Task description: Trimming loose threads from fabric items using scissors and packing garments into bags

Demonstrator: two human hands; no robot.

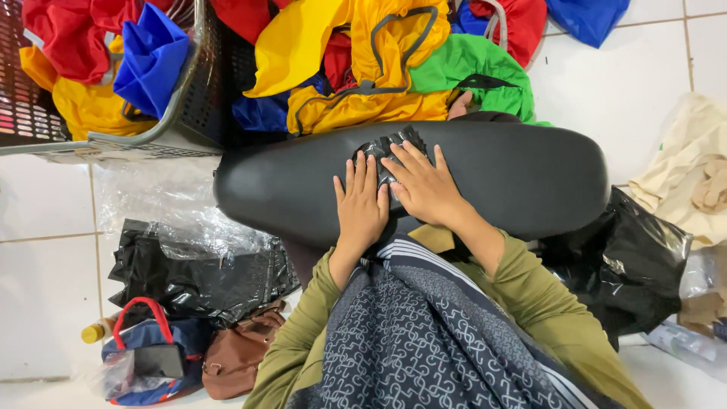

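A small crumpled black plastic bag (388, 145) lies on my black-clad thigh (530, 178), which stretches across the middle of the view. My left hand (360, 203) lies flat on the thigh with its fingertips at the bag's lower edge. My right hand (425, 184) presses flat on the bag from the right, fingers spread. Neither hand closes around anything. Both sleeves are olive green.
A heap of yellow, green, red and blue cloth bags (379, 68) lies beyond the thigh. A dark basket (98, 136) holding more coloured bags stands at upper left. Black plastic sheets (197, 276) and clear plastic lie left, a brown purse (238, 356) below, beige fabric (689, 167) right.
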